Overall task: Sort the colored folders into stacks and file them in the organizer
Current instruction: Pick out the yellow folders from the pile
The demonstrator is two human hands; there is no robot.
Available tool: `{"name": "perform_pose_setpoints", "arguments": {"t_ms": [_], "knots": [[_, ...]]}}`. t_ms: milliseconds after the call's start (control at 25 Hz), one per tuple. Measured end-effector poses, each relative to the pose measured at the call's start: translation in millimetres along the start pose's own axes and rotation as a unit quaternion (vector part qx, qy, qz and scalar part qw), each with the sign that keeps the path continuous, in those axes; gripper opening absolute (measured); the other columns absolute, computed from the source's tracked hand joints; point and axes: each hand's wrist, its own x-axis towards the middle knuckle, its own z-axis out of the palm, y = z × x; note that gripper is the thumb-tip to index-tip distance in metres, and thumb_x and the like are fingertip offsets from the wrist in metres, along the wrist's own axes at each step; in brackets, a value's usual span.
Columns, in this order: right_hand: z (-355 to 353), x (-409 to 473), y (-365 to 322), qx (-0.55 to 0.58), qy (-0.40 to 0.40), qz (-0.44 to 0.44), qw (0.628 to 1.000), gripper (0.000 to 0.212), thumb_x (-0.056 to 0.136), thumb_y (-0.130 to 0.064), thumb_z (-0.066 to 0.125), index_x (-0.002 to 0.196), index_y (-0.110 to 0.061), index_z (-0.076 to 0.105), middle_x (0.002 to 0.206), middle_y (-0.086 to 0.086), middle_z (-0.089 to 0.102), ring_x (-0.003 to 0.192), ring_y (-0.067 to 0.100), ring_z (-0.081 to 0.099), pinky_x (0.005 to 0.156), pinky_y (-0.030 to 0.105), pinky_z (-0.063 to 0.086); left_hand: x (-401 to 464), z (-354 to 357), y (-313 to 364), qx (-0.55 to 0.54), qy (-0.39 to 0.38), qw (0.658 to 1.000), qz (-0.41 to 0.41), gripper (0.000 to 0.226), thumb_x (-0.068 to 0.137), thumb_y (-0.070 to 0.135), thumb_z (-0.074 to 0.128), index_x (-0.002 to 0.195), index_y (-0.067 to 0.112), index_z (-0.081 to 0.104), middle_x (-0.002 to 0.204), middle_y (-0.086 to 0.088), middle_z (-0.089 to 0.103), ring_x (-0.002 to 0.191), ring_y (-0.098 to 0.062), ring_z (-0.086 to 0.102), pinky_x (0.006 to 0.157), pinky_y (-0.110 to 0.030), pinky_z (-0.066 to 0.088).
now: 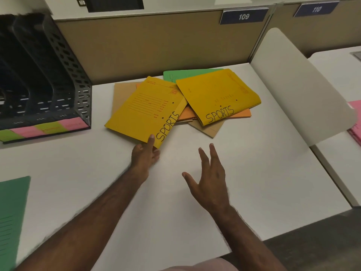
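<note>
A person sorts folders at a white bench (254, 173), working through the sorting step with nothing yet seen filed in the black mesh organizer (58, 75), which stands well off beyond and outward of the left hand (145, 154). That organizer shows at least three upright slots, with pink and green labels along its front lip.

Just ahead of both hands lies the mixed pile. Counted by colour as far as it shows: two yellow folders marked "SPORTS", one green folder (187, 73) at the far edge, at least one orange folder (242, 112) and at least two brown ones underneath, their edges partly hidden. A separate green folder (13, 212) lies alone on the bench, well out to the left of the left forearm, apparently the start of a green stack. A pink stack (356, 122) sits on the neighbouring desk, far out to the right of the right hand (210, 177).

The left hand pinches the near corner of the nearer yellow folder (146, 110), thumb on top and fingers beneath. The right hand hovers spread and empty, near the second yellow folder (216, 94) but apart from it.

The next move likely calls for drawing the pinched folder clear of the pile and pairing it with its yellow twin.
</note>
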Motion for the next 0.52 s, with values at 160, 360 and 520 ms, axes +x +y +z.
{"name": "perform_pose_setpoints", "arguments": {"t_ms": [160, 360, 520], "knots": [[0, 6, 9, 0.011, -0.006, 0.016, 1.000, 0.091, 0.093, -0.063, 0.068, 0.167, -0.026, 0.028, 0.180, 0.001, 0.002, 0.162, 0.027, 0.021, 0.123, 0.051, 0.033, 9, 13, 8, -0.158, -0.004, 0.986, -0.048, 0.023, 0.098, 0.012, 0.073, 0.116, 0.003, 0.062, 0.118, -0.022, 0.070, 0.106, -0.039, 0.071, 0.085, -0.045, 0.063], [-3, 6, 16, 0.018, -0.005, 0.045, 0.999, 0.092, 0.093, -0.065, 0.068, 0.167, -0.028, 0.027, 0.179, -0.004, -0.001, 0.161, 0.026, 0.024, 0.122, 0.051, 0.034, 1, 15, 14, -0.176, 0.012, 0.984, 0.023, 0.012, 0.099, 0.004, 0.068, 0.103, 0.012, 0.059, 0.120, -0.021, 0.068, 0.102, -0.039, 0.071, 0.079, -0.041, 0.066], [-9, 0, 13, 0.025, 0.009, 0.053, 0.998, 0.090, 0.093, -0.063, 0.069, 0.166, -0.027, 0.029, 0.178, -0.003, 0.004, 0.159, 0.028, 0.029, 0.120, 0.053, 0.037, -9, -1, 25, -0.168, 0.026, 0.983, 0.071, 0.014, 0.101, 0.003, 0.065, 0.112, 0.010, 0.062, 0.124, -0.022, 0.069, 0.105, -0.041, 0.070, 0.079, -0.038, 0.067]]}}
